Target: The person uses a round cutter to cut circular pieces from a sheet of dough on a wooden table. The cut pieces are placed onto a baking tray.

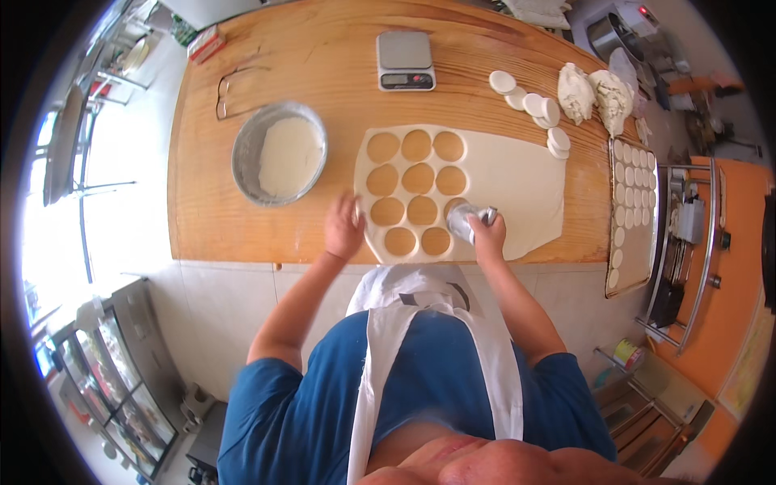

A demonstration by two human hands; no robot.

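Note:
A flat sheet of rolled dough lies along the near edge of the wooden table, its left part cut with several round holes that show the wood. My right hand grips the handle of a metal cup-shaped cutter, tilted at the edge of a hole in the third row. At the sheet's left edge is my left hand, slightly blurred, fingers apart and holding nothing. Small dough discs lie beyond the sheet, some overlapping, and two rest at its far right corner.
A metal bowl of flour stands left on the wooden table. Beyond are eyeglasses, a digital scale and a small box. At right are dough lumps and a metal tray with rows of discs.

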